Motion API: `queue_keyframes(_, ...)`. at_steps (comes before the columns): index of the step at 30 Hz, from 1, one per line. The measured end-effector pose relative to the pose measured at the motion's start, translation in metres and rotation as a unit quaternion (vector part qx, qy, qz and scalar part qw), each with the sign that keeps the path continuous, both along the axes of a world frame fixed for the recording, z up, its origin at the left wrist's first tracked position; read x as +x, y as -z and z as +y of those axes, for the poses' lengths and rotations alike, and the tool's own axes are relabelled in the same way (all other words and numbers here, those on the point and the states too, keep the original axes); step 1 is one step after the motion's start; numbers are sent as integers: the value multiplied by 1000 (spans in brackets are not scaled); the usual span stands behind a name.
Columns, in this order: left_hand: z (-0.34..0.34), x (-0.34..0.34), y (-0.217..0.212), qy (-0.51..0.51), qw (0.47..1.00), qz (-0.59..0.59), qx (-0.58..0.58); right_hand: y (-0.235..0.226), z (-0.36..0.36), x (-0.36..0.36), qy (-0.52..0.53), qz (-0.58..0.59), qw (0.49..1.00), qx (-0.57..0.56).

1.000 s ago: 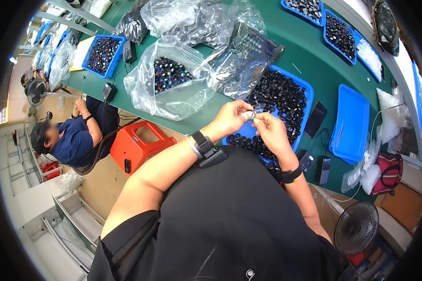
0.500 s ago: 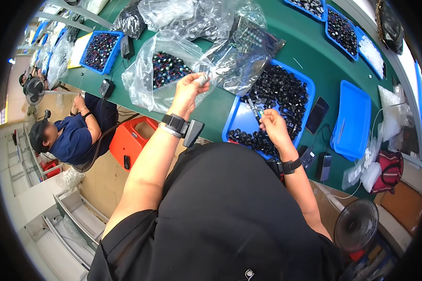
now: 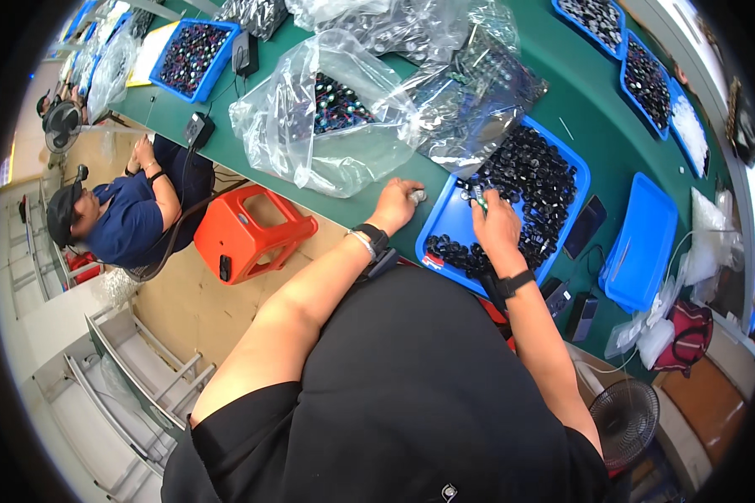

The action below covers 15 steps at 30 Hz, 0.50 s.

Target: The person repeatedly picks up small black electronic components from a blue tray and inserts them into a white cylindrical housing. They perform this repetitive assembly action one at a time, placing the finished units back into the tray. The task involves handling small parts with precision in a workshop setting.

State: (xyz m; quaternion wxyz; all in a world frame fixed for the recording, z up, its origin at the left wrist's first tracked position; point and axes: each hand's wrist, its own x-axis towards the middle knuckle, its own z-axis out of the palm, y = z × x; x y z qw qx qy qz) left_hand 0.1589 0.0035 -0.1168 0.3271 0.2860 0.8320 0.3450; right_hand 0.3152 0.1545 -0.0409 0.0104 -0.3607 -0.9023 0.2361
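I've got the right hand (image 3: 497, 225) over the blue tray (image 3: 446, 215), fingers pinched closed on a slim tool (image 3: 480, 197), its far end by the black parts (image 3: 541, 172) piled in that tray. Left hand (image 3: 397, 204) is over the green table (image 3: 310, 211), just left of the tray; fingers curled in, small grey piece (image 3: 417, 196) at the tips, can't tell if gripped or worn. Clear bag (image 3: 344, 169) sits near it, beyond.
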Motion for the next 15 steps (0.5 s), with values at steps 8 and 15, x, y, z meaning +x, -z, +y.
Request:
queue_keyframes(8,-9,5,-9,-24,998,15,48,-27,-35,-20,-90,32,994,-61)
queue_keyframes(15,-9,3,-26,21,998,-6,52,-18,-49,-37,-117,-24,990,-74)
